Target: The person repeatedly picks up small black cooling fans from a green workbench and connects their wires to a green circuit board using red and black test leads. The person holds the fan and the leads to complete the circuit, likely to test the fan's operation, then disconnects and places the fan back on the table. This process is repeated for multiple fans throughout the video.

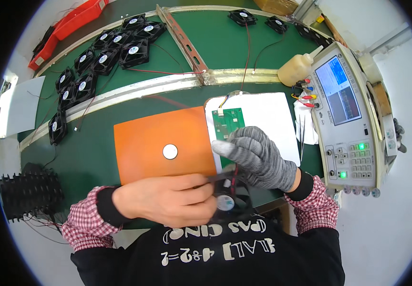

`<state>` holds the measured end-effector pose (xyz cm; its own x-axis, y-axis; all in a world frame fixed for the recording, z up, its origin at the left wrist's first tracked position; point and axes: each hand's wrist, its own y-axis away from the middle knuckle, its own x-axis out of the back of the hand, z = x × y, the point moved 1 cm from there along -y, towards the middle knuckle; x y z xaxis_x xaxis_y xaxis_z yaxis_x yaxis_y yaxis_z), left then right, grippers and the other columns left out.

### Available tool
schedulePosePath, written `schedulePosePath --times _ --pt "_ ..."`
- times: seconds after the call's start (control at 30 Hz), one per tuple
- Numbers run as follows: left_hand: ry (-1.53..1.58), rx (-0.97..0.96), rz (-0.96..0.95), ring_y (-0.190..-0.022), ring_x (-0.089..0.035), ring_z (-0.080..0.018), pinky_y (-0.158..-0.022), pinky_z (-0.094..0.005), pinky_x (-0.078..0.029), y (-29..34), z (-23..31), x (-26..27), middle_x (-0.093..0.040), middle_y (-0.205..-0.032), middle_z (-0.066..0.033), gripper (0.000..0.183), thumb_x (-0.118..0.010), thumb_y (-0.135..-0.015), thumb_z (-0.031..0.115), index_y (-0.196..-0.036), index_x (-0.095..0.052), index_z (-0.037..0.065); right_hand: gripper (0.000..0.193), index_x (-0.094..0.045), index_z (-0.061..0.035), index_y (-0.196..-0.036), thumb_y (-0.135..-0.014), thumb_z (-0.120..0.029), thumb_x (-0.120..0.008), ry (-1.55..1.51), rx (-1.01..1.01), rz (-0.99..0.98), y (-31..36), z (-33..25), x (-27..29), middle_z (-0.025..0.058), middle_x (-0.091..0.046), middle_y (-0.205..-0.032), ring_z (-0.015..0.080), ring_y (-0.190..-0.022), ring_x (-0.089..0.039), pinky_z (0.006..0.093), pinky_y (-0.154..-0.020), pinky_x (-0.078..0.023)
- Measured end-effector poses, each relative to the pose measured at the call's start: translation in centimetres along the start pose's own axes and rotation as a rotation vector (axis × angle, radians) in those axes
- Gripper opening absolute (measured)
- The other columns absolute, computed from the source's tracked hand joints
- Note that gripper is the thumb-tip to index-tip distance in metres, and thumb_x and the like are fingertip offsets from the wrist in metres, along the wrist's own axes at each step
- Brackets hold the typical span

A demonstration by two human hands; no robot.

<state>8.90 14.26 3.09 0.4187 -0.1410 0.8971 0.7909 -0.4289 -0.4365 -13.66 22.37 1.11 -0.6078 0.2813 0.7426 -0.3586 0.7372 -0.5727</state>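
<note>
Close to my body, my bare left hand (170,200) is closed on the edge of a black cooling fan (225,202) with a pale round label at its hub. Motion smears part of the fan's frame. A red-and-dark wire (234,180) rises from the fan and passes under my right hand (258,155), which wears a grey knit glove. The gloved fingers curl over the lower part of a green circuit board (229,122), and what they grip is hidden. This board rests on a white pad (268,112), with a connector and coloured wires at its top.
Left of the pad lies an orange sheet (163,128) bearing a white disc (169,151). A bench instrument (344,119) with a lit screen stands right, beside a squeeze bottle (295,70) and tweezers (302,136). Several fans (134,51) lie beyond the metal rail (134,90); a fan stack (29,193) stands left.
</note>
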Motion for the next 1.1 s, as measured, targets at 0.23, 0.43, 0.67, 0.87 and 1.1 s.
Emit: schedulePosePath --times 0.23,0.43,0.67,0.87,1.1 --pt "-0.651 0.741 -0.106 -0.083 -0.052 -0.0255 -0.069 -0.0377 -0.041 7.1 -5.0 7.3 -0.052 -0.090 -0.0086 0.020 -0.064 -0.068 0.000 -0.086 -0.057 0.003 0.019 -0.071 -0.0082 -0.094 -0.075 -0.008 -0.069 0.532 -0.293 -0.072 1.2 3.4 2.9 0.0069 -0.060 -0.092 0.0269 -0.090 -0.059 0.0389 -0.081 -0.047" --pt "-0.287 0.490 -0.046 -0.095 -0.062 -0.0266 -0.077 -0.0397 -0.049 5.6 -2.3 4.2 -0.055 -0.091 -0.0075 0.020 -0.067 -0.066 0.004 -0.083 -0.057 0.005 0.016 -0.072 -0.0022 -0.093 -0.077 -0.004 -0.075 -0.293 -0.574 0.126 1.6 4.3 0.1 0.0111 -0.065 -0.081 0.0235 -0.076 -0.065 0.0345 -0.073 -0.052" --pt "0.151 0.953 0.306 -0.107 -0.054 -0.0347 -0.093 -0.0408 -0.044 4.5 -2.2 2.6 -0.055 -0.115 -0.0154 0.065 -0.082 -0.064 0.011 -0.120 -0.051 0.001 0.014 -0.071 -0.0017 -0.089 -0.076 0.000 -0.075 -0.313 -0.618 0.145 2.2 4.5 -0.6 0.0083 -0.064 -0.083 0.0186 -0.077 -0.063 0.0300 -0.073 -0.051" --pt "0.318 1.028 0.144 -0.118 -0.049 -0.0300 -0.105 -0.0387 -0.039 3.4 -2.4 0.7 -0.049 -0.120 -0.0141 0.092 -0.089 -0.055 0.016 -0.134 -0.043 0.000 0.022 -0.070 -0.0062 -0.091 -0.074 0.008 -0.069 -0.164 -0.363 0.102 1.9 4.4 -0.4 0.0072 -0.065 -0.085 0.0229 -0.079 -0.064 0.0320 -0.074 -0.053" --pt "0.476 1.016 0.162 -0.117 -0.046 -0.0337 -0.102 -0.0418 -0.038 4.3 -2.5 0.2 -0.049 -0.121 -0.0158 0.087 -0.087 -0.057 0.018 -0.131 -0.046 0.001 0.027 -0.069 -0.0052 -0.086 -0.071 0.017 -0.064 -0.093 -0.340 0.057 1.9 4.0 0.0 0.0073 -0.066 -0.083 0.0205 -0.078 -0.065 0.0295 -0.070 -0.053"
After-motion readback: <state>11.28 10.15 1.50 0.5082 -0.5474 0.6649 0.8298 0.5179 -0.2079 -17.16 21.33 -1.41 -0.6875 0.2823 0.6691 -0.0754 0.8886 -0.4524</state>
